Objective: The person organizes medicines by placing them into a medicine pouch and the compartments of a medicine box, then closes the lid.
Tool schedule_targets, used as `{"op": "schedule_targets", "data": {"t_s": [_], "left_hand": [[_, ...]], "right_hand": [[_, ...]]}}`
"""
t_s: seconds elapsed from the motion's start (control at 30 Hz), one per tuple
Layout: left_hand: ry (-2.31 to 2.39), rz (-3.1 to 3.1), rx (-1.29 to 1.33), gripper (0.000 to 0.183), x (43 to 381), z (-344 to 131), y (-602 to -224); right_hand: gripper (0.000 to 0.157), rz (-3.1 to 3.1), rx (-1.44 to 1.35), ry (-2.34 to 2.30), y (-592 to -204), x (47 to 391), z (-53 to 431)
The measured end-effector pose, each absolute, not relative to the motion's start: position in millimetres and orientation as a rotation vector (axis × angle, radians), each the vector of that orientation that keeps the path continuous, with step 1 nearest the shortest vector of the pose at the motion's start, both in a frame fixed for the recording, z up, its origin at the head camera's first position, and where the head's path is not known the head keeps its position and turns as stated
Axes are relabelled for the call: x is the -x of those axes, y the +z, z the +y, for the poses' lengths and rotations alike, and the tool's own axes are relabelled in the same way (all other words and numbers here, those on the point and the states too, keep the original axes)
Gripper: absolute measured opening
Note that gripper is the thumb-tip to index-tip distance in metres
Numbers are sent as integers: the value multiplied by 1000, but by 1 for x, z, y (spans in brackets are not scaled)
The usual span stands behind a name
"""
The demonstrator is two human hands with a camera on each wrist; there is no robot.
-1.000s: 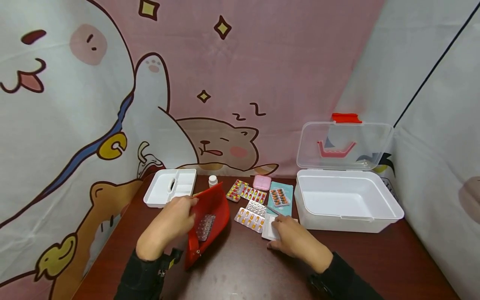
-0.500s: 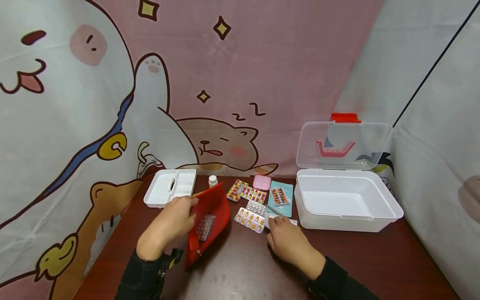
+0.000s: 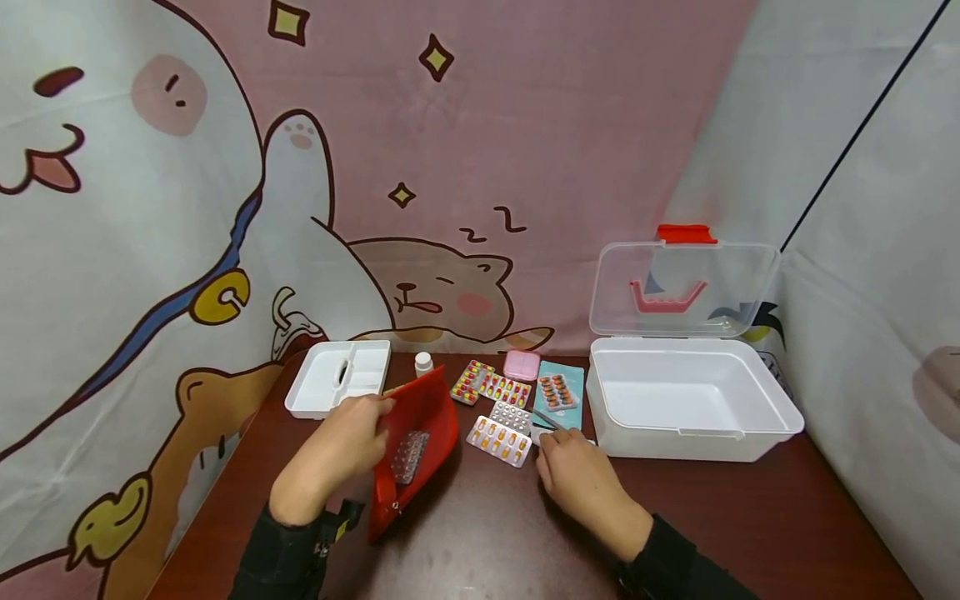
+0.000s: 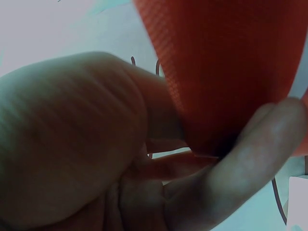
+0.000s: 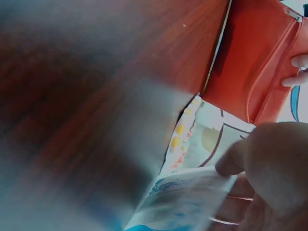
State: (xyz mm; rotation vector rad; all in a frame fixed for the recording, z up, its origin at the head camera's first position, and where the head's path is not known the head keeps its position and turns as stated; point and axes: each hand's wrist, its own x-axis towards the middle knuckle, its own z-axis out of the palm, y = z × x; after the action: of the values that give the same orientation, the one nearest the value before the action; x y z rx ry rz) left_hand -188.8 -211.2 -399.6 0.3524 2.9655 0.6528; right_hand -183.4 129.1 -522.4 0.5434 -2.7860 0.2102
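Note:
My left hand point(image 3: 341, 446) grips the upper edge of a red zippered pouch point(image 3: 437, 421), its thumb and fingers on either side of the fabric in the left wrist view. A clear-looking blister pack point(image 3: 410, 457) shows at the pouch's front. On the table to the right, my right hand point(image 3: 585, 487) pinches the edge of a flat white packet with blue print point(image 5: 180, 195). In the head view the hand covers most of that packet. Close by its fingertips lies a thin grey metal tool point(image 3: 547, 419), partly hidden.
Blister packs of capsules point(image 3: 500, 440) lie between the hands, with a pink case point(image 3: 522, 365) and a light blue packet point(image 3: 572, 377) behind. A white bottle point(image 3: 423, 363) and a divided white tray point(image 3: 311, 392) stand left. An open white box point(image 3: 693, 446) stands right.
My right hand has shifted slightly and now covers more of the white packet. My left hand still grips the pouch, and the head view has tilted a little.

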Motion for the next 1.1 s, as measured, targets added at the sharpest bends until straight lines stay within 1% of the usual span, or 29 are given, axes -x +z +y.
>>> {"op": "schedule_targets", "data": {"t_s": [0.13,0.3,0.43,0.57,0.67,0.83,1.0,1.1], "left_hand": [[671,2955,-338,42,189,-212,-400],[687,2950,-333,43,189,-212,-401],[689,2951,-331,42,188,-212,-401],[691,2947,-324,42,188,-211,-401],[697,2942,-324,42,188,-211,-401],[687,2948,-337,42,188,-210,-400],[679,2953,-342,42,189,-211,-400],[667,2958,-343,42,189,-210,-400]], "right_hand": [[11,-2735,-485,243,-515,186,130],[10,-2727,-454,296,-499,188,131],[18,-2672,-484,492,-484,191,132],[28,-2602,-544,714,-483,199,137],[36,-2627,-529,838,-475,200,136],[35,-2734,-386,1048,-448,197,123],[43,-2763,-277,1247,-435,199,110],[43,-2731,-269,1440,-430,202,102]]}}
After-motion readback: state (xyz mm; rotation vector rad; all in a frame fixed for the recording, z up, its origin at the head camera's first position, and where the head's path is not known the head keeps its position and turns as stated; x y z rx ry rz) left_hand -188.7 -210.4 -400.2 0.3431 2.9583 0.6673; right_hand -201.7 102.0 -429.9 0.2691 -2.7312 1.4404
